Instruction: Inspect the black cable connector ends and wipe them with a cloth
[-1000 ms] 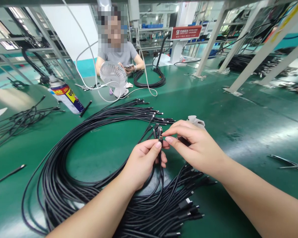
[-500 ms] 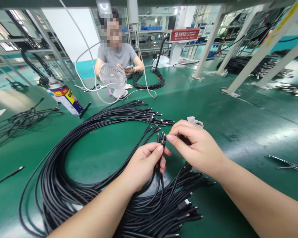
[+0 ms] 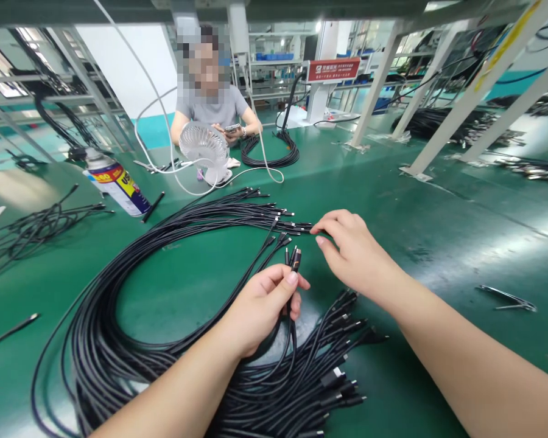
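Between the thumb and fingers of my left hand [image 3: 267, 304] are the ends of a few black USB cables [image 3: 296, 260], their plugs pointing up. An orange mark shows on one plug. To the right, my right hand [image 3: 354, 252] hovers with thumb and forefinger parted and nothing between them. Its fingertips are close to the plug ends of a large looped bundle of black cables [image 3: 95, 304] on the green table. Below both hands, the bundle's other ends [image 3: 342, 389] fan out to the right, some with larger silver plugs.
A spray can [image 3: 119, 185] stands at the left by loose cables [image 3: 41, 228]. Behind the bundle are a white fan [image 3: 204, 146] and a seated person [image 3: 210, 109] holding a phone. Tweezers [image 3: 506, 298] lie at the right, and white posts [image 3: 479, 91] rise from the table.
My right hand has drawn away from the held plugs, and its thumb and forefinger have parted. The left hand keeps its grip. The whole view has shifted slightly.
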Motion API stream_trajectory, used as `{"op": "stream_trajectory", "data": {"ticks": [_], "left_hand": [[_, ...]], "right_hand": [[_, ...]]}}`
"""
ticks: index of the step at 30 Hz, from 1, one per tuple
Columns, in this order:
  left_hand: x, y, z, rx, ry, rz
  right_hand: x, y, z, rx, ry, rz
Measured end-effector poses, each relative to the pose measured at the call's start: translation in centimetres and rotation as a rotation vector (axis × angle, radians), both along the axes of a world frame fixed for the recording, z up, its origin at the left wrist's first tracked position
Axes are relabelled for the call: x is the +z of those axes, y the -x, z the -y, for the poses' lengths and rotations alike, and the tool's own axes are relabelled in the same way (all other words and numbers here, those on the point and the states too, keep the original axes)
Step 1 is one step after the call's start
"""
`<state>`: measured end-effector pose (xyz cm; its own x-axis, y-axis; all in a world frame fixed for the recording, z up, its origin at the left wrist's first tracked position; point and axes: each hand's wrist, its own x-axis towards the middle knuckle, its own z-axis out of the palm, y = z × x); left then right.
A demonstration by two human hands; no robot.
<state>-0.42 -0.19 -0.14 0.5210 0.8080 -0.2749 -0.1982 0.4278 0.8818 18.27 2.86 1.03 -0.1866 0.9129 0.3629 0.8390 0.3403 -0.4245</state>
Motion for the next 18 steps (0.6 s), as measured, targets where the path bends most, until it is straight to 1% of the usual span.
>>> {"op": "stream_trajectory", "data": {"ticks": [2,4,6,7,9,12,15,16,18], "left_hand": [[-0.1,0.0,-0.1,-0.003,0.022,0.002],[-0.3,0.2,-0.1,-0.009,0.044,0.027],[-0.7,0.5,-0.1,-0.002,0.071,0.059],[-0.8,0.6,0.0,0.008,0.09,0.074],[-0.9,0.9,0.0,0.043,0.134,0.087],[-0.6,1.2,0.2,0.075,0.209,0.081],[-0.2,1.3,0.2,0.089,0.258,0.077],[-0.1,1.3,0.2,0.099,0.269,0.074],[0.1,1.3,0.2,0.114,0.287,0.065]], "right_hand": [[-1.7,-1.1,-0.9,-0.018,0.098,0.187],[-3.4,-1.8,-1.5,-0.037,0.214,0.282],[-4.6,-1.7,-1.6,-0.071,0.243,0.316],[-4.8,-1.5,-1.5,-0.068,0.249,0.327],[-4.4,-0.8,-1.2,-0.05,0.267,0.349],[-2.5,-0.3,-0.8,-0.048,0.304,0.352],[-0.9,-1.2,-1.3,-0.143,0.338,0.241],[-0.7,-1.7,-1.6,-0.191,0.343,0.209],[-1.0,-2.7,-2.2,-0.29,0.351,0.183]]}}
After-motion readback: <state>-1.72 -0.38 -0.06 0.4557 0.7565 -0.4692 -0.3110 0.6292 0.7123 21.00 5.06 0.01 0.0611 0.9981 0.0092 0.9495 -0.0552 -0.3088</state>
